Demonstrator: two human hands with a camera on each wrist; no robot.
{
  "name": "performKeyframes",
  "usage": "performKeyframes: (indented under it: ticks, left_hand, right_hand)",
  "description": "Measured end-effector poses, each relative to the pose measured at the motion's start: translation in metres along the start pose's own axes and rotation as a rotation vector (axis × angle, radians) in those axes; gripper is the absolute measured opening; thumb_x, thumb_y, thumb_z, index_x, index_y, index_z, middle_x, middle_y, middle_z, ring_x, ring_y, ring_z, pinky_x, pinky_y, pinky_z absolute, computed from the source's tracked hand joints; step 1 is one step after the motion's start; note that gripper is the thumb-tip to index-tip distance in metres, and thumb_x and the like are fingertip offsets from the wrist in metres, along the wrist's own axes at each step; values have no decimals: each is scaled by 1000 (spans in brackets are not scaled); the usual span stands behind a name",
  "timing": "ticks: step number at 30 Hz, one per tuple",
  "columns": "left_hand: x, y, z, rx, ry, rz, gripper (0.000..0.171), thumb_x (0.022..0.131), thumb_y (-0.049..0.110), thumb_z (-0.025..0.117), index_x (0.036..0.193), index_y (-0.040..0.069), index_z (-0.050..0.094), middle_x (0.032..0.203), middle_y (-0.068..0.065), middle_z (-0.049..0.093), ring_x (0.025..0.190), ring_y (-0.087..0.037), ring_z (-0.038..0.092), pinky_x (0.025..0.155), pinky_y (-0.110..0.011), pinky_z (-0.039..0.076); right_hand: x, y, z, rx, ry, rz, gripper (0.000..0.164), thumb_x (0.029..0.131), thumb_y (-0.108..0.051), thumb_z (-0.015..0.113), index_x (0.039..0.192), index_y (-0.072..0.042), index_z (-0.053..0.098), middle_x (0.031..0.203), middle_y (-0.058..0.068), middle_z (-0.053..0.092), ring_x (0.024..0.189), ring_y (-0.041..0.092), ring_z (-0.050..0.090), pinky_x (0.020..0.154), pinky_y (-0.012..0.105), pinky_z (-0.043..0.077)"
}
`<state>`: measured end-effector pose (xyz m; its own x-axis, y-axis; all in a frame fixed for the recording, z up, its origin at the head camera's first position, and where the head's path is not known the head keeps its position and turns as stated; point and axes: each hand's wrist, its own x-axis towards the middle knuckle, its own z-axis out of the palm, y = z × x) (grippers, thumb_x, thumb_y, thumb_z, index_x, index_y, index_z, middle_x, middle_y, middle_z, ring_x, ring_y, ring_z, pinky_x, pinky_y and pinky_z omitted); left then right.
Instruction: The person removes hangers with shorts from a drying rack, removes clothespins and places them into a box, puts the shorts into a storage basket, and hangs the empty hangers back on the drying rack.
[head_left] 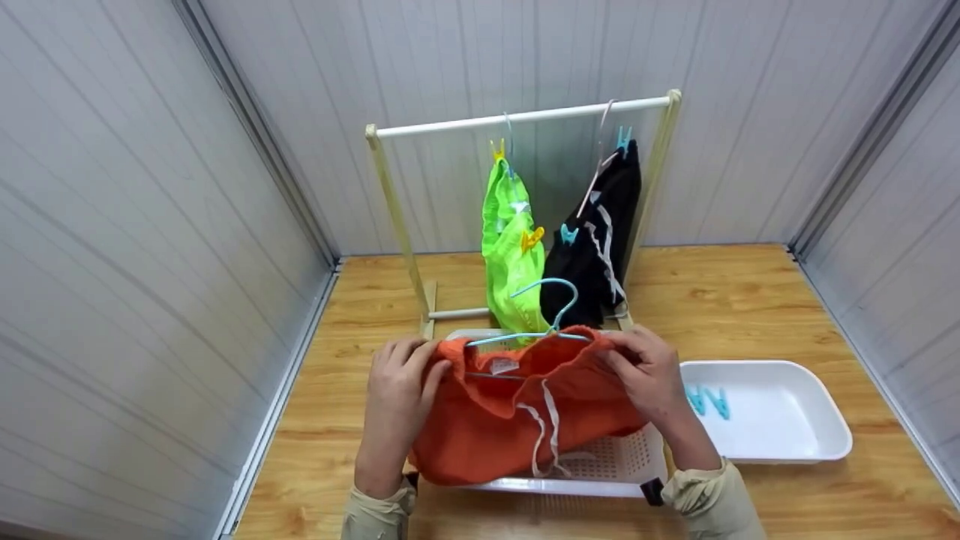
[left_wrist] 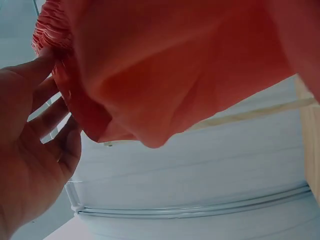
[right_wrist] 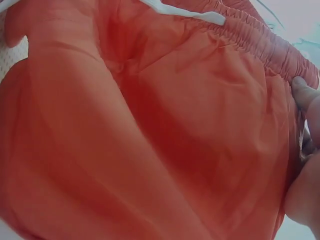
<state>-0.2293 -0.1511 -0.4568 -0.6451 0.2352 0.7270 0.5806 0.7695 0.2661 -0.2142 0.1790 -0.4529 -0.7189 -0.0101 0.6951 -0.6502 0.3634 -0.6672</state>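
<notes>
Orange shorts with an elastic waistband and a white drawstring are held up over a white basket. A light blue hanger lies inside the waist opening, its hook rising above the fabric. My left hand pinches the waistband's left end; the left wrist view shows the thumb on the gathered edge, with the other fingers behind. At the opposite end, my right hand pinches the waistband between thumb and fingers. Fabric hides part of the fingers and the hanger's ends.
Behind stands a rack bearing bright green clothing and black clothing on hangers, with yellow and blue clothespins. The perforated basket sits beneath the shorts. To the right, a white tray holds blue clothespins. Panel walls enclose the wooden surface.
</notes>
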Motion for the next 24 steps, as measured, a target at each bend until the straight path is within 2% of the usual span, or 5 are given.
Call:
performKeyframes:
  ticks: [5, 10, 16, 22, 24]
  left_hand:
    - [-5, -3, 12, -6, -56, 4, 24, 89, 16, 73, 110, 5, 71, 97, -9, 64, 87, -29, 57, 81, -43, 46]
    - [-18, -7, 30, -31, -114, 8, 19, 89, 15, 73, 107, 9, 71, 92, -4, 63, 84, -25, 58, 77, -41, 48]
    - [-33, -14, 46, -101, -138, 11, 15, 89, 15, 73, 102, 10, 72, 89, -1, 63, 82, -20, 59, 75, -35, 50]
    - [-42, -20, 56, -131, -170, 0, 13, 88, 14, 74, 100, 9, 74, 85, -1, 63, 78, -17, 60, 71, -34, 51]
    - [-46, -23, 58, -130, -180, -3, 13, 87, 13, 74, 99, 9, 75, 83, 0, 62, 75, -17, 58, 69, -34, 51]
  right_hand:
    - [-8, 12, 5, 31, -22, -5, 23, 75, 16, 74, 91, 0, 73, 85, 8, 66, 78, 14, 58, 70, 16, 49]
    - [-17, 24, 11, 64, -65, -10, 21, 74, 16, 74, 89, 0, 73, 83, 9, 66, 77, 15, 59, 69, 17, 49]
    - [-28, 33, 16, 61, -148, 13, 19, 77, 13, 74, 90, -2, 73, 82, 7, 65, 76, 17, 58, 67, 18, 49]
    - [-43, 63, 19, -31, -263, 179, 17, 85, -10, 76, 95, -23, 73, 88, -11, 64, 79, 11, 58, 70, 22, 49]
    - [-44, 66, 18, -63, -301, 229, 14, 85, -18, 76, 96, -26, 72, 90, -15, 63, 80, 10, 59, 70, 24, 50]
